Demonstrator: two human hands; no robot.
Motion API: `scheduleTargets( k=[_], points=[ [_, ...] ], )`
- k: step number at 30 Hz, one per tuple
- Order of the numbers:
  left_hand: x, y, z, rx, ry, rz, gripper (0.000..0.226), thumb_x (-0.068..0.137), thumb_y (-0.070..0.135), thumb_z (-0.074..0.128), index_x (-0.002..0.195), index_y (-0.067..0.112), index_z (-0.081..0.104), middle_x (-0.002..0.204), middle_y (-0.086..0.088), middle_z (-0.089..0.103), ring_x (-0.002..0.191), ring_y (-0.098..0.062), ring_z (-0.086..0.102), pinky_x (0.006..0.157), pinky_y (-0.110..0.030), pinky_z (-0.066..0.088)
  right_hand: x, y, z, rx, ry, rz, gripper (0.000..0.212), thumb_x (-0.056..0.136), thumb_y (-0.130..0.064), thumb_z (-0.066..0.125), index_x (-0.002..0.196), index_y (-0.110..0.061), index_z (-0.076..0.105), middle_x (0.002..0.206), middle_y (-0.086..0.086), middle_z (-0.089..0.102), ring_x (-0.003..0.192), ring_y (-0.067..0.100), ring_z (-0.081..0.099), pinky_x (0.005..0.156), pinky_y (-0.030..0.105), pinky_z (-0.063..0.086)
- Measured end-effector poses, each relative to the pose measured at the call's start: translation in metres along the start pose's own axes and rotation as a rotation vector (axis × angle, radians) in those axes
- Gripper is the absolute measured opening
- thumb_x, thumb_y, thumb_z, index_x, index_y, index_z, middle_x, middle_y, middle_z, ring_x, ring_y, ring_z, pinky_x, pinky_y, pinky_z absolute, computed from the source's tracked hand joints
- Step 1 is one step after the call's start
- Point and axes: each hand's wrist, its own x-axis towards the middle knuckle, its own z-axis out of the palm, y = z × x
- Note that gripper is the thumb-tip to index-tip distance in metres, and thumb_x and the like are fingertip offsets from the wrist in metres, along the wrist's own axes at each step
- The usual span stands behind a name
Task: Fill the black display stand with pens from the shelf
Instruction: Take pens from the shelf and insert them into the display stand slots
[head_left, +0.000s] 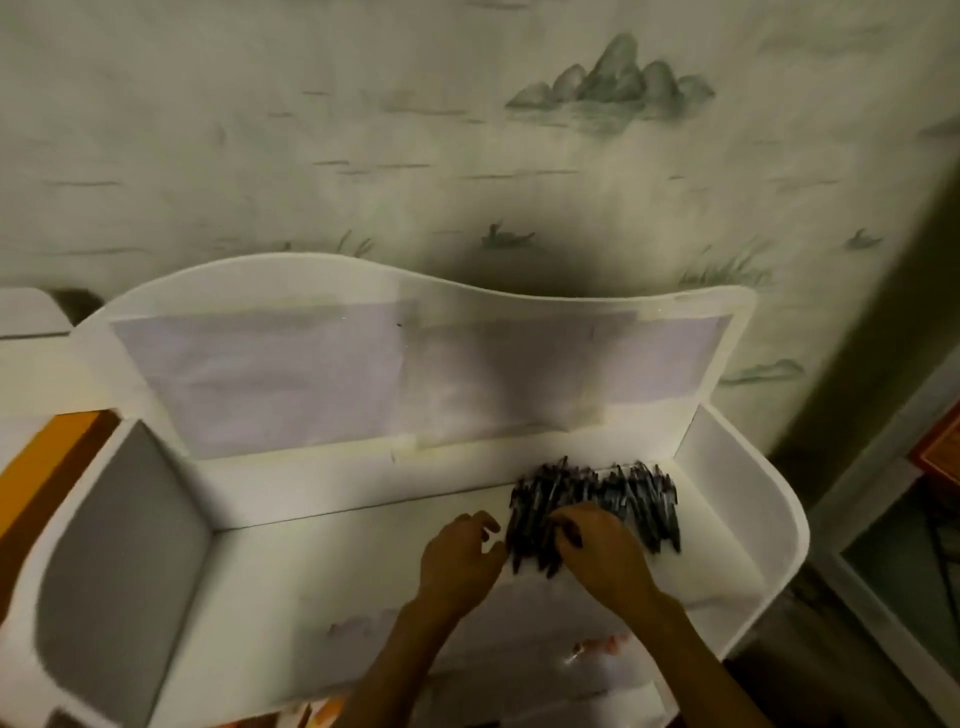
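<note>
Pens (618, 499) are what we are after, but first we see the biggest thing, the wall (363, 130) with its painted hills. In front of it stands the white shelf (311, 571) with its tall wavy back. The dark pens lie in a pile on the shelf floor, over by its right side. Our right hand (605, 551) lies on the near part of the pile, its fingers curled down among the pens. Our left hand (460, 558) is just beside the pile's left edge, fingers loosely bent and holding nothing. The picture is blurry.
</note>
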Motion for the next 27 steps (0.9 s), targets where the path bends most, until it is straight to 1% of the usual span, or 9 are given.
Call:
scheduleTargets(
  k=[4, 9, 12, 14, 16, 20, 22, 24, 27],
  points=[
    [0.018, 0.006, 0.025, -0.016, 0.013, -0.108, 0.029, 0.092, 0.047, 0.056, 0.116, 0.031, 0.061, 0.105, 0.010, 0.060, 0.090, -0.007, 0.054, 0.077, -0.024, 0.046, 0.015, 0.030, -0.004, 0.043, -0.038, -0.023, 0.019, 0.095, -0.017, 0.060, 0.109, -0.013, 0.072, 0.105, 0.004, 0.069, 0.094, 0.020, 0.065, 0.085, 0.031, 0.053],
    [0.042, 0.013, 0.044, 0.024, 0.038, -0.195, 0.034, 0.097, 0.049, 0.050, 0.119, 0.025, 0.061, 0.114, 0.005, 0.063, 0.098, -0.012, 0.059, 0.083, -0.028, 0.050, 0.025, 0.058, -0.010, 0.079, -0.062, -0.060, 0.020, 0.096, -0.017, 0.059, 0.110, -0.015, 0.072, 0.106, 0.002, 0.067, 0.092, 0.015, 0.062, 0.080, 0.022, 0.049],
    [0.052, 0.017, 0.050, 0.069, 0.002, -0.233, 0.038, 0.098, 0.052, 0.047, 0.120, 0.023, 0.060, 0.115, 0.003, 0.064, 0.100, -0.014, 0.061, 0.084, -0.030, 0.051, 0.032, 0.070, -0.014, 0.092, -0.084, -0.067, 0.021, 0.097, -0.019, 0.058, 0.113, -0.018, 0.071, 0.106, 0.002, 0.066, 0.092, 0.015, 0.061, 0.082, 0.028, 0.052],
    [0.056, 0.019, 0.054, 0.100, 0.004, -0.238, 0.038, 0.098, 0.053, 0.047, 0.118, 0.024, 0.061, 0.114, 0.002, 0.065, 0.098, -0.014, 0.061, 0.084, -0.031, 0.052, 0.036, 0.076, -0.016, 0.102, -0.092, -0.076, 0.021, 0.096, -0.019, 0.058, 0.114, -0.018, 0.070, 0.107, 0.002, 0.065, 0.093, 0.016, 0.061, 0.083, 0.031, 0.053],
    [0.058, 0.022, 0.057, 0.150, 0.027, -0.222, 0.036, 0.098, 0.051, 0.047, 0.116, 0.025, 0.062, 0.112, 0.003, 0.065, 0.098, -0.014, 0.061, 0.084, -0.031, 0.052, 0.040, 0.082, -0.017, 0.113, -0.084, -0.083, 0.022, 0.096, -0.018, 0.059, 0.114, -0.018, 0.070, 0.109, 0.001, 0.065, 0.096, 0.016, 0.061, 0.086, 0.029, 0.052],
    [0.060, 0.022, 0.060, 0.254, 0.034, -0.169, 0.032, 0.102, 0.041, 0.046, 0.115, 0.020, 0.066, 0.111, -0.001, 0.065, 0.100, -0.018, 0.061, 0.086, -0.033, 0.051, 0.048, 0.088, -0.016, 0.123, -0.083, -0.092, 0.022, 0.096, -0.017, 0.059, 0.116, -0.016, 0.069, 0.112, 0.003, 0.065, 0.099, 0.017, 0.061, 0.088, 0.028, 0.051],
    [0.057, 0.020, 0.060, 0.322, 0.039, -0.126, 0.025, 0.100, 0.033, 0.051, 0.114, 0.019, 0.066, 0.110, -0.002, 0.062, 0.099, -0.020, 0.059, 0.086, -0.036, 0.052, 0.052, 0.089, -0.015, 0.116, -0.080, -0.113, 0.022, 0.096, -0.016, 0.060, 0.116, -0.014, 0.069, 0.112, 0.004, 0.066, 0.099, 0.018, 0.061, 0.087, 0.028, 0.051],
    [0.051, 0.016, 0.058, 0.345, 0.079, -0.120, 0.022, 0.099, 0.032, 0.053, 0.114, 0.019, 0.064, 0.110, -0.003, 0.057, 0.093, -0.018, 0.058, 0.081, -0.033, 0.052, 0.054, 0.090, -0.014, 0.116, -0.073, -0.124, 0.022, 0.096, -0.016, 0.060, 0.116, -0.015, 0.069, 0.112, 0.005, 0.066, 0.098, 0.019, 0.062, 0.087, 0.028, 0.051],
    [0.039, 0.008, 0.052, 0.326, 0.149, -0.201, 0.022, 0.100, 0.030, 0.049, 0.113, 0.019, 0.063, 0.108, 0.000, 0.057, 0.085, -0.013, 0.054, 0.075, -0.027, 0.049, 0.057, 0.091, -0.011, 0.119, -0.057, -0.131, 0.023, 0.095, -0.017, 0.060, 0.116, -0.017, 0.070, 0.113, 0.003, 0.067, 0.097, 0.016, 0.062, 0.084, 0.023, 0.050]
  ],
)
